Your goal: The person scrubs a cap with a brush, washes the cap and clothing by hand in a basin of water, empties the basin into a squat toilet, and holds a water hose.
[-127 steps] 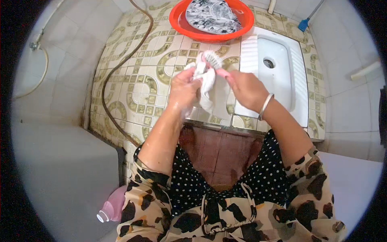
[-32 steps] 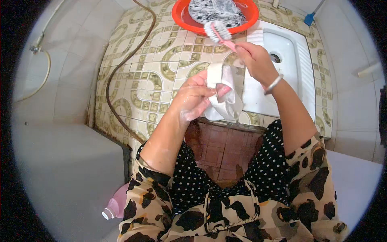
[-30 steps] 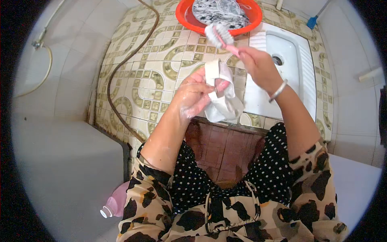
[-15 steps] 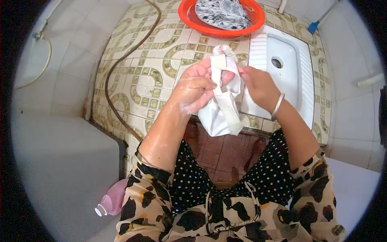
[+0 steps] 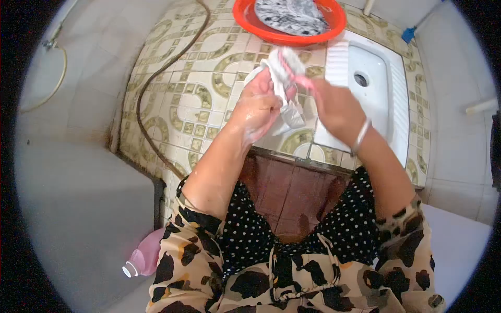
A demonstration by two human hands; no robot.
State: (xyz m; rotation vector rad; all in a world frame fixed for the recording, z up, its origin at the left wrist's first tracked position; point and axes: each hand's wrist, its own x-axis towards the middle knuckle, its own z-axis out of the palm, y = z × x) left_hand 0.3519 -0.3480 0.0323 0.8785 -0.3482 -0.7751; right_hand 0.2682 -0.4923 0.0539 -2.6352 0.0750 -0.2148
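My left hand [image 5: 257, 109], wet with suds, grips a soft white fabric item [image 5: 290, 117] that has bands or straps; its exact kind is unclear. The cloth drapes over the fingers and hangs below them. Closed around the pink handle of a brush, my right hand [image 5: 339, 109] is to the right of the cloth and slightly blurred. The white-bristled brush [image 5: 288, 61] lies against the upper part of the fabric, just beyond my left fingertips.
A red basin [image 5: 255, 32] with grey-and-white patterned fabric [image 5: 292, 18] stands ahead. At right is a white squat toilet [image 5: 383, 94]. A brown hose [image 5: 140, 112] runs along the left floor. A pink bottle [image 5: 147, 254] lies by my left sleeve.
The white fabric has been bunched up and turned in my left hand, hanging less low than before. The pink brush handle now shows, and my right hand has shifted slightly.
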